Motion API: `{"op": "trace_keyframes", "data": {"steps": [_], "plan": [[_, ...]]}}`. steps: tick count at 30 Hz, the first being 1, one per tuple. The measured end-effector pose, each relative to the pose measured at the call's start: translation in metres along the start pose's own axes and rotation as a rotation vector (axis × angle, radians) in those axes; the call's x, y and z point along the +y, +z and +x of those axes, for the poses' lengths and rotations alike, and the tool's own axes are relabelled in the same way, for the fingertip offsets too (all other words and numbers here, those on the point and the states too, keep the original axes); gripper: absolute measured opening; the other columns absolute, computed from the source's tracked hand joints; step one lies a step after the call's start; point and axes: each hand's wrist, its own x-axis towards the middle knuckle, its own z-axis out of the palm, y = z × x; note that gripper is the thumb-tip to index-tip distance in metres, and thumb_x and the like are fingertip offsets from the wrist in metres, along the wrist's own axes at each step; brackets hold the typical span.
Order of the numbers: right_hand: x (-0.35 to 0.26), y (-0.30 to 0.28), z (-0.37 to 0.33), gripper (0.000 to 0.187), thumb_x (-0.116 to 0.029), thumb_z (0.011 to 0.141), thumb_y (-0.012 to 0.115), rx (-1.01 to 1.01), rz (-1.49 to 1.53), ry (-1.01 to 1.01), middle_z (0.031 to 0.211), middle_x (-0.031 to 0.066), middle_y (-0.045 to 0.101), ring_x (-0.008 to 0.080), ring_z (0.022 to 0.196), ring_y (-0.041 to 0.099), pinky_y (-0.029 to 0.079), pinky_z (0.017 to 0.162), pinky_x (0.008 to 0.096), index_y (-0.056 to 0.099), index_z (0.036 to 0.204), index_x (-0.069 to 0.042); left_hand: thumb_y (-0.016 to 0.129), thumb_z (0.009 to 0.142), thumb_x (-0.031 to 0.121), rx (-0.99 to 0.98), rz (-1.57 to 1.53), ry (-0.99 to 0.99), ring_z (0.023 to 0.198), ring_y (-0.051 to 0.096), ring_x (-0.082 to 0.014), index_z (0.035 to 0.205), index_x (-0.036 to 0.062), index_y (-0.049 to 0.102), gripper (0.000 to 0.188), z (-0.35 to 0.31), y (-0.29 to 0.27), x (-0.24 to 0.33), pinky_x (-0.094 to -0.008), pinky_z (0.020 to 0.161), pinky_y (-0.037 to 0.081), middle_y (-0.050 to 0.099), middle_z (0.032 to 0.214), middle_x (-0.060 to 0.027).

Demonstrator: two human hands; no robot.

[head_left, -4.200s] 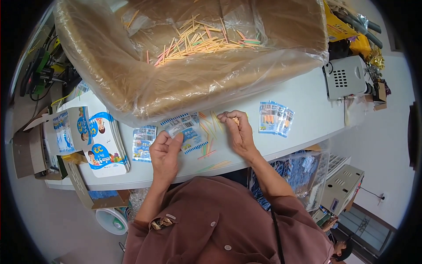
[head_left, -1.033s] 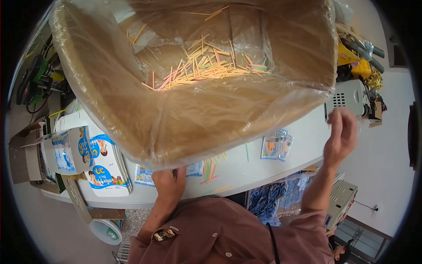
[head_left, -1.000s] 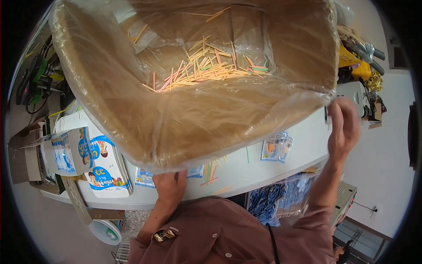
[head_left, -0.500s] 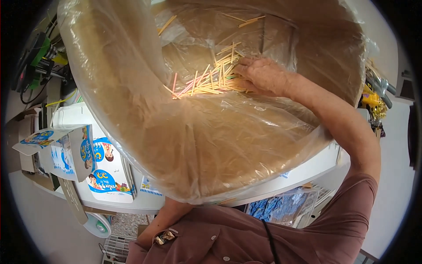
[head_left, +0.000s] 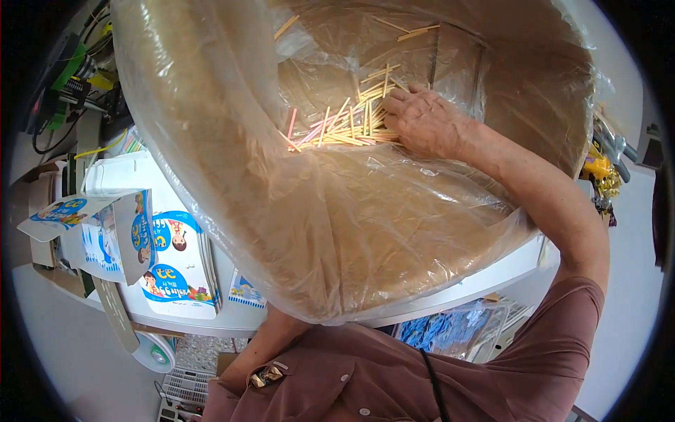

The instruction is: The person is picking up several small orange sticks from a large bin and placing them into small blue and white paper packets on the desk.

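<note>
A large brown box lined with clear plastic film (head_left: 394, 232) is tilted toward me, its opening facing me. Inside, a loose heap of thin sticks (head_left: 344, 126), mostly pale yellow with some pink, lies in the fold of the liner. My right hand (head_left: 424, 121) reaches in at the heap's right end, palm down, fingers curled against the sticks. Its fingertips are partly hidden, so what they grip cannot be made out. Of my left arm only the forearm (head_left: 271, 339) shows, running under the box's near edge; the box hides that hand.
On the white table (head_left: 232, 327) at left lie stacked printed cartons (head_left: 179, 278) and an opened carton (head_left: 123, 239). Below the table's edge at right sits a clear bag of blue pieces (head_left: 446, 330). Black and green equipment (head_left: 70, 91) stands at far left. A few stray sticks (head_left: 418, 32) lie deeper in the box.
The box and its heap have shifted slightly to the right. My right hand's fingers have curled in more at the heap's right end. My left forearm stays under the box's near edge.
</note>
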Motion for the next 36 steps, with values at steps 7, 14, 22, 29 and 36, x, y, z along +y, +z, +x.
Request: {"op": "trace_keyframes", "data": {"steps": [7,14,22,29,36], "plan": [[0.002,0.024,-0.003,0.018,-0.017,0.085,0.056,0.064,-0.026,-0.049,0.111,0.0126,0.059,0.0268,0.114,0.054,0.041,0.100,0.0424,0.062,0.096,-0.004,0.067,0.087,0.020,0.077,-0.151,0.063,0.132,0.045,-0.0340,0.137,0.0062,0.049,0.055,0.033,-0.035,0.018,-0.0494,0.109,0.032,0.046,0.143,-0.0168],[0.018,-0.049,-0.005,0.016,-0.016,0.096,0.049,-0.347,0.569,0.410,0.086,0.0163,0.061,0.0308,0.088,0.062,0.047,0.084,0.0435,0.048,0.105,-0.003,0.069,0.079,0.009,0.073,-0.121,-0.060,0.125,0.051,-0.0370,0.125,0.0049,0.062,0.047,0.013,-0.045,0.019,-0.0489,0.106,0.037,0.057,0.133,-0.0167],[0.025,-0.061,-0.064,0.021,-0.025,0.103,0.044,0.284,1.830,0.558,0.084,0.0074,0.060,0.0198,0.067,0.064,0.055,0.066,0.0358,0.049,0.105,-0.005,0.071,0.079,0.001,0.115,-0.468,-0.128,0.086,0.069,-0.0326,0.104,0.0014,0.069,0.025,0.030,-0.080,0.047,-0.0380,0.078,0.052,0.072,0.096,-0.0153],[-0.051,-0.103,-0.136,0.020,-0.021,0.102,0.044,0.355,2.364,0.048,0.080,0.0156,0.059,0.0322,0.057,0.067,0.055,0.044,0.0349,0.042,0.110,-0.003,0.068,0.086,-0.002,0.252,-1.219,-0.201,0.089,0.066,-0.0214,0.101,-0.0050,0.063,0.016,0.034,-0.116,0.084,-0.0323,0.078,0.051,0.069,0.099,-0.0187],[-0.221,-0.059,-0.149,0.028,-0.021,0.101,0.048,-0.281,2.765,-0.132,0.081,0.0254,0.066,0.0313,0.058,0.067,0.051,0.040,0.0320,0.051,0.107,0.006,0.056,0.098,0.007,0.213,-1.445,-0.244,0.103,0.063,-0.0181,0.122,-0.0040,0.054,0.027,0.060,-0.109,0.136,-0.0310,0.092,0.048,0.068,0.106,-0.0138]]}}
